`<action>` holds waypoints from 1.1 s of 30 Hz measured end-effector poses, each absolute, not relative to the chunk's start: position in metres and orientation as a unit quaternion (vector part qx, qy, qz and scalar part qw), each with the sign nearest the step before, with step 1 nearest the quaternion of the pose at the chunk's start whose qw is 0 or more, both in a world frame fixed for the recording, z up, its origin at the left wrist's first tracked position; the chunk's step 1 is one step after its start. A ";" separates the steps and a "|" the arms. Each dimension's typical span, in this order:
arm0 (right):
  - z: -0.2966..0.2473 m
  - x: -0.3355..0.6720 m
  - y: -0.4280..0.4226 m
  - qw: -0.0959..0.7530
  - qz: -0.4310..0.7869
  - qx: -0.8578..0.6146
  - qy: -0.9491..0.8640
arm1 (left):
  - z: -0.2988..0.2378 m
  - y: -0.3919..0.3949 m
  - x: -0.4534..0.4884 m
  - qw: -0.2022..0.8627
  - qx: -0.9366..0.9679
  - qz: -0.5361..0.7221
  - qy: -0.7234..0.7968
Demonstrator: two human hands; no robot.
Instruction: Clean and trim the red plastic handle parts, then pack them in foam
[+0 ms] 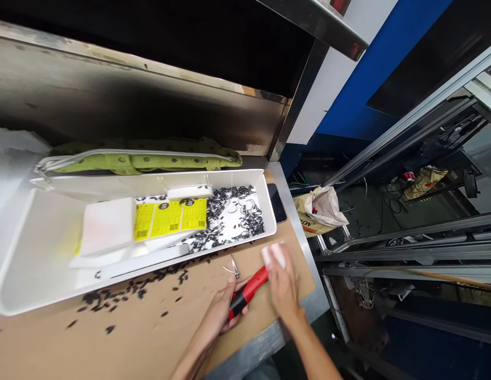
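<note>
Here the left hand (pixel 224 312) clasps red-handled pliers (pixel 248 290); right hand (pixel 284 285) blurred, palm down.

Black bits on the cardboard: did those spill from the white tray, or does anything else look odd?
It looks like a spill. Small black pieces lie scattered over the cardboard along the white tray's front edge, while most sit heaped in its right end. The left hand grips red-handled pliers just beside them.

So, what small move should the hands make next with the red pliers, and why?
Probably bring the right hand to the small metal piece at the tip of the pliers: the left hand grips them, and the right hand hovers, blurred, beside their handles.
</note>
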State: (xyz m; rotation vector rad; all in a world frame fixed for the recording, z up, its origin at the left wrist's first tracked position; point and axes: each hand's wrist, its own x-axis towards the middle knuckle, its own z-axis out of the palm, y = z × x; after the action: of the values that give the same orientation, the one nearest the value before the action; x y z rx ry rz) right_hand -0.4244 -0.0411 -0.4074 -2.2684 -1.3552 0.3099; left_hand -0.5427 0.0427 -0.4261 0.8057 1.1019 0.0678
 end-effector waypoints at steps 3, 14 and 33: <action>-0.410 -0.408 -0.038 0.251 0.109 -0.840 -0.469 | -0.427 0.044 -0.543 0.774 0.382 0.016 0.505; -0.405 -0.372 -0.052 0.242 0.163 -0.813 -0.504 | -0.399 0.059 -0.546 0.649 0.598 -0.019 0.470; -0.300 -0.376 0.062 0.216 0.092 -0.811 -0.536 | -0.416 0.034 -0.555 0.793 0.396 0.025 0.463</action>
State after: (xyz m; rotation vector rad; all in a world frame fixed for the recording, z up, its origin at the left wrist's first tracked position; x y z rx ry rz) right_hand -0.3765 0.0619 -0.2996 -2.2466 -1.4853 0.2547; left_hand -0.5554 0.0343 -0.4161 0.8511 0.9960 0.0533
